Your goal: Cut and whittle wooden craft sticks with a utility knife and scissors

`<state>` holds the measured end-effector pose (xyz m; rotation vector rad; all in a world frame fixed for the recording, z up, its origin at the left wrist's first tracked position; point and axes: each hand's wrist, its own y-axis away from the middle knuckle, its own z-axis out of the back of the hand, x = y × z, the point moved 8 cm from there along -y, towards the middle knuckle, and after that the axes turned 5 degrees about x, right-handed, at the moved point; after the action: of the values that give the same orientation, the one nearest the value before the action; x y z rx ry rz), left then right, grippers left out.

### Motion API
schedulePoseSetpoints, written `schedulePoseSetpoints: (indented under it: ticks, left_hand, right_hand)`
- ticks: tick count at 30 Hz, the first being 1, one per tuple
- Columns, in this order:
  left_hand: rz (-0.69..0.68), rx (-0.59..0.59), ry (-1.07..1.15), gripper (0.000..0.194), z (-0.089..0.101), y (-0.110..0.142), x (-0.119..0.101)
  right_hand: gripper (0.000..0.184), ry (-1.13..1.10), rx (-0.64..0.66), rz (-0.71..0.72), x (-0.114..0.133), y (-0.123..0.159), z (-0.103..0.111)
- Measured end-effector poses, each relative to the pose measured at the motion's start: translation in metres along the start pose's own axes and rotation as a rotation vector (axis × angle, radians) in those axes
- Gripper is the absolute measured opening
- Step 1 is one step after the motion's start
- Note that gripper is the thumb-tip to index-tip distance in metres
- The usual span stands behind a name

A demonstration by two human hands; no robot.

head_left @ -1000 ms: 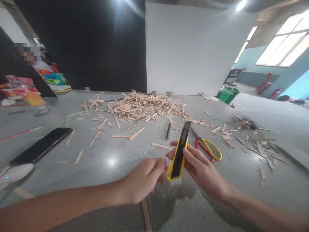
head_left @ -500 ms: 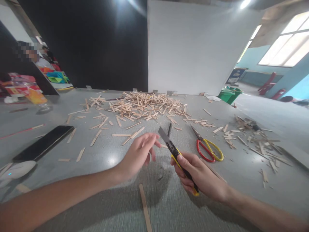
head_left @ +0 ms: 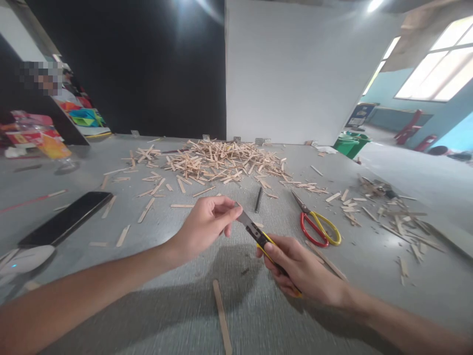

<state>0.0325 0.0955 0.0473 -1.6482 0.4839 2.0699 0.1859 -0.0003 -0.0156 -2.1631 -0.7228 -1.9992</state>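
Observation:
My right hand is closed round the yellow and black handle of a utility knife, whose blade is out and points up and to the left. The thumb and fingers of my left hand pinch the tip of that blade. Both hands hover just above the grey table. A single wooden stick lies on the table below the hands, near the front edge.
Red and yellow scissors lie right of the knife, a dark pen behind it. A big heap of wooden sticks covers the far middle, cut scraps the right. A black phone lies at left.
The right hand turned the knife from upright to slanting left and gripped its handle lower. My left hand left the handle's base, opened, then closed on the blade tip.

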Motion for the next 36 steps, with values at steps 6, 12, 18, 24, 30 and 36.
schedulePoseSetpoints:
  ticks: [6,12,18,24,30,36]
  left_hand:
    - [-0.006,-0.020,-0.004,0.026,0.005,-0.003,0.003]
    - [0.018,-0.005,0.003,0.025,0.001,-0.003,0.005]
    - [0.038,-0.013,0.014,0.025,0.002,-0.004,0.010]
    - [0.052,-0.009,0.020,0.026,0.000,-0.006,0.007]
    - [0.023,-0.020,0.008,0.025,0.002,-0.009,0.009]
    - [0.059,0.092,-0.024,0.028,0.001,-0.014,0.013]
  right_hand:
    - [0.054,0.062,-0.013,-0.014,0.000,-0.002,0.002]
    - [0.055,0.083,-0.011,-0.026,-0.002,-0.002,0.000]
    - [0.056,0.036,-0.019,-0.023,-0.009,-0.004,0.001]
    - [0.056,0.029,-0.038,-0.019,-0.012,-0.008,0.003]
    - [0.056,0.030,-0.043,-0.028,-0.012,-0.009,0.004]
    - [0.057,0.055,-0.067,-0.021,-0.014,-0.007,0.004]
